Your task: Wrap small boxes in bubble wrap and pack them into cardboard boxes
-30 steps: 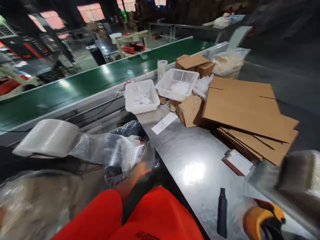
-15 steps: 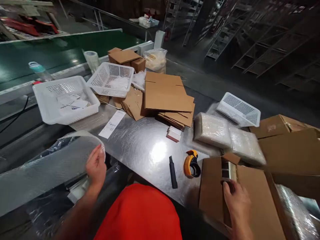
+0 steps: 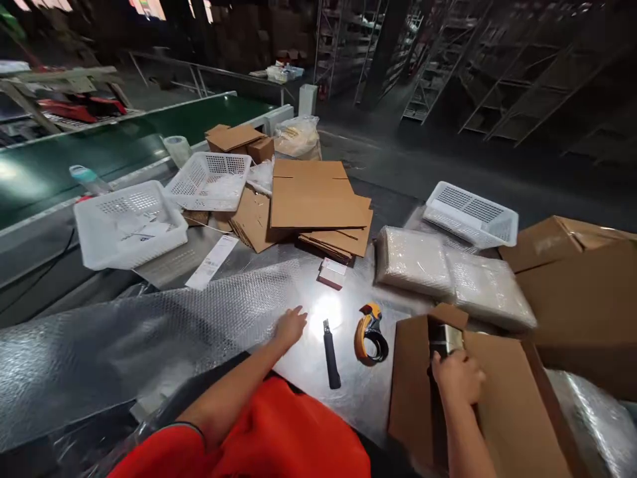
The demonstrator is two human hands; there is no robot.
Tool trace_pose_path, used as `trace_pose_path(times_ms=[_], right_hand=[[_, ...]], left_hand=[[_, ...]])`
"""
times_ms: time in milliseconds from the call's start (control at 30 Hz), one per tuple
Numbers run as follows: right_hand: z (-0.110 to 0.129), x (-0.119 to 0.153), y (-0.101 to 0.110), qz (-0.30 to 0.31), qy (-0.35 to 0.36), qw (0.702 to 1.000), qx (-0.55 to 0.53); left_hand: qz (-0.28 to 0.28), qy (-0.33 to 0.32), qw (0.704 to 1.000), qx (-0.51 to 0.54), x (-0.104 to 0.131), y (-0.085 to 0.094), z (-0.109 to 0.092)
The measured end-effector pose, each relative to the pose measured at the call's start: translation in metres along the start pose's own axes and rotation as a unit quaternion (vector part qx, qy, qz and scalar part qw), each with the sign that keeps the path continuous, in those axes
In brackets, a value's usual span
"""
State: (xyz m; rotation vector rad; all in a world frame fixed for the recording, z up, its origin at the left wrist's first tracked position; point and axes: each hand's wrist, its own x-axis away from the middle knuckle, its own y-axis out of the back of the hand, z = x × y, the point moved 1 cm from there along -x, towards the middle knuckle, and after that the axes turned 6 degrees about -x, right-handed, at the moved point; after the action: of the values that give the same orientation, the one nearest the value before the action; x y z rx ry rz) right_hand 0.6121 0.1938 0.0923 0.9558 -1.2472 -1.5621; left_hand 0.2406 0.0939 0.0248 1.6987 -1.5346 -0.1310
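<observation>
Metal table (image 3: 365,405): from my remote seat I see it as the working surface, with sheet, packs, carton and tools on it
Bubble wrap sheet (image 3: 239,295): comes in from the left, its right end over the tabletop; I judge the spreading nearly done, while nothing sits enclosed in it; half a second ago that end was lifted, well to the left
Carton (image 3: 502,385): at the right, its top parted along a gap; I would not call it emptied
Wrapped packs (image 3: 415,262): side by side behind the carton, already in bubble film, the part I read as finished; unchanged from the earlier frame
Left hand (image 3: 291,328): fingers loosely extended at the sheet's end, apparently gripping nothing, contact unclear to me; earlier it pinched the film's edge
Right hand (image 3: 458,377): fingers curled at the carton's gap, as before; I cannot tell how firmly they hold anything
Tape dispenser (image 3: 371,335): on the table between the hands, untouched
Boxed item (image 3: 454,337): in the gap at the right fingertips, not yet out
Cutter (image 3: 331,358): lying just beside the dispenser, unused
</observation>
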Motion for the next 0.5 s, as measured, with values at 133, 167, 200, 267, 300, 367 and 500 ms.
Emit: trace_pose_path(times_ms=[133,167,200,267,300,367,500], right_hand=[[-0.004,-0.019,-0.013,-0.014,-0.068,0.997,-0.021],[-0.005,-0.024,-0.015,-0.010,-0.089,0.996,-0.029],[-0.005,-0.028,-0.016,-0.007,-0.106,0.994,-0.036],[-0.005,-0.032,-0.017,-0.006,-0.119,0.992,-0.050],[-0.005,-0.032,-0.018,-0.002,-0.118,0.992,-0.054],[-0.008,-0.032,-0.020,0.007,-0.114,0.992,-0.054],[-0.020,-0.038,-0.034,0.005,-0.075,0.996,-0.045]], left_hand=[[0.030,0.009,0.999,-0.023,0.001,-0.010,0.018],[0.039,0.004,0.999,-0.017,0.001,-0.012,0.018],[0.038,-0.001,0.999,-0.008,0.001,-0.012,0.019],[-0.014,0.006,1.000,0.000,0.001,-0.007,0.021],[-0.062,0.029,0.998,-0.014,0.002,-0.002,0.024],[-0.136,0.107,0.982,-0.079,0.008,0.009,0.037],[-0.032,0.207,0.965,-0.157,0.026,0.023,0.065]])
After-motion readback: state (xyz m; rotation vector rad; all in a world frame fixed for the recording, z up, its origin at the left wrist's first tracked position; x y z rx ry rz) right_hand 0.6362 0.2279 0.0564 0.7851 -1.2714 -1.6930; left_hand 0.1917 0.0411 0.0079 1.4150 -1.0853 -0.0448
